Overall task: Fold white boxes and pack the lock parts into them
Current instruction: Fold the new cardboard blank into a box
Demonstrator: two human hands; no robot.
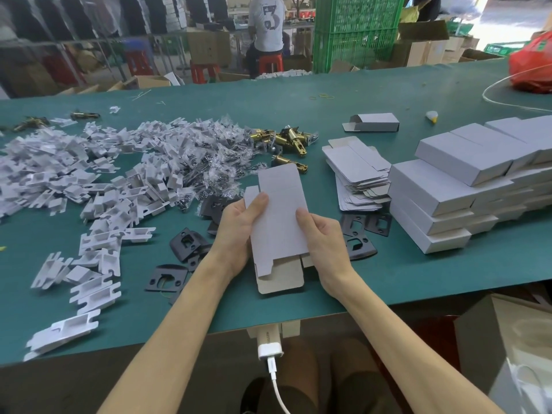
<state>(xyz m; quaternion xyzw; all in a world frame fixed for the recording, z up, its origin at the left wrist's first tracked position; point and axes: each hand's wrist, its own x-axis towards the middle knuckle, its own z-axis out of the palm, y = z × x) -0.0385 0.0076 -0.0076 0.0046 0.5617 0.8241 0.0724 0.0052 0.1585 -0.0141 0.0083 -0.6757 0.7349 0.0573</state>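
In the head view, the flat white box blank [277, 216] is held just above the near middle of the green table [418, 279]. The left hand [236, 231] grips its left edge and the right hand [322, 237] its right edge, each with the thumb pressed on the face and the fingers curled behind. The blank looks like thin card: light, stiff along its panels, weak at the scored creases, and easy to dent or tear at the loose flaps hanging from its near end. It is probably best held by the long side edges, as it is now, and squeezed inward to pop it open. The brass latch bolts [292, 138] beyond it are likely heavy and hard for such a thin shell. Room is tight. Black strike plates [185, 243] lie just under and beside both hands, a heap of white plastic inserts [89, 180] fills the left, and the stack of flat blanks [355, 171] and the closed white boxes [448, 192] crowd the right. The table's near edge runs close under the wrists, so a dropped part could slide off.
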